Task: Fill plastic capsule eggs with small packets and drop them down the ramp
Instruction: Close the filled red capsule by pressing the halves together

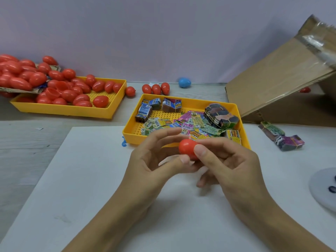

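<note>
We count two yellow trays, one blue egg and one cardboard ramp. We cannot count the many red eggs or packets

Both forearms reached in from below, hands met at centre, left hand and right hand pinched one red capsule egg between thumbs and curled fingers.

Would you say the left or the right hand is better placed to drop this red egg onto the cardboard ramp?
Probably the right hand: it already pinches the red egg, and the cardboard ramp rises on that side. The left hand would have to cross over.
</note>
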`<state>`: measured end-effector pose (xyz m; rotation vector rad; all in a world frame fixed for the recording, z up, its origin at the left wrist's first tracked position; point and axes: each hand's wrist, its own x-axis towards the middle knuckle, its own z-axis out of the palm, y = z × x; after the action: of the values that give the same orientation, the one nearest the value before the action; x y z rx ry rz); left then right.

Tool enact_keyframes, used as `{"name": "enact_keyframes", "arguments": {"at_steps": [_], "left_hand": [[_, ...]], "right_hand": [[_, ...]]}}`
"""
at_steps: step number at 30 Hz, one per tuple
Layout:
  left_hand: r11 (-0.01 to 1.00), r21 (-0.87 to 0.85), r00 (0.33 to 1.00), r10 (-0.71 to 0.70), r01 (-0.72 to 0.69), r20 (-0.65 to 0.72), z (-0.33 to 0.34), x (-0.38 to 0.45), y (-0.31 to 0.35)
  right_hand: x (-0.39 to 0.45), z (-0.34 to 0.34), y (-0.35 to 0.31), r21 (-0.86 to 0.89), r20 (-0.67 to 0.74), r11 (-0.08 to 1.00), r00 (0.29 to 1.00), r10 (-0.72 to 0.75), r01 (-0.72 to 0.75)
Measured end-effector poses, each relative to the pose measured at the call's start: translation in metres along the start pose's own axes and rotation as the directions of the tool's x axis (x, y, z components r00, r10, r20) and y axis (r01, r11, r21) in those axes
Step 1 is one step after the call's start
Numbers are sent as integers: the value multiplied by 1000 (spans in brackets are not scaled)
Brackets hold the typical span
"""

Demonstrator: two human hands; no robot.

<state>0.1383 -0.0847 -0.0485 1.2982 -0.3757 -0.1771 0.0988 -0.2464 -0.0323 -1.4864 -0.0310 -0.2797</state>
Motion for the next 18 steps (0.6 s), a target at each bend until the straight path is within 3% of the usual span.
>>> {"name": "enact_keyframes", "arguments": {"at_steps": [4,10,18], "left_hand": [[996,-4,994,-86,86,-72,4,1,5],[996,-24,992,-85,83,-94,6,0,6],[993,-100,998,-60,56,-33,0,-1,8]], "right_hand": [[1,0,2,0,25,999,999,-49,49],[-1,1,7,-40,95,993,990,-108,112],[-1,0,1,27,12,999,999,34,-34]]}}
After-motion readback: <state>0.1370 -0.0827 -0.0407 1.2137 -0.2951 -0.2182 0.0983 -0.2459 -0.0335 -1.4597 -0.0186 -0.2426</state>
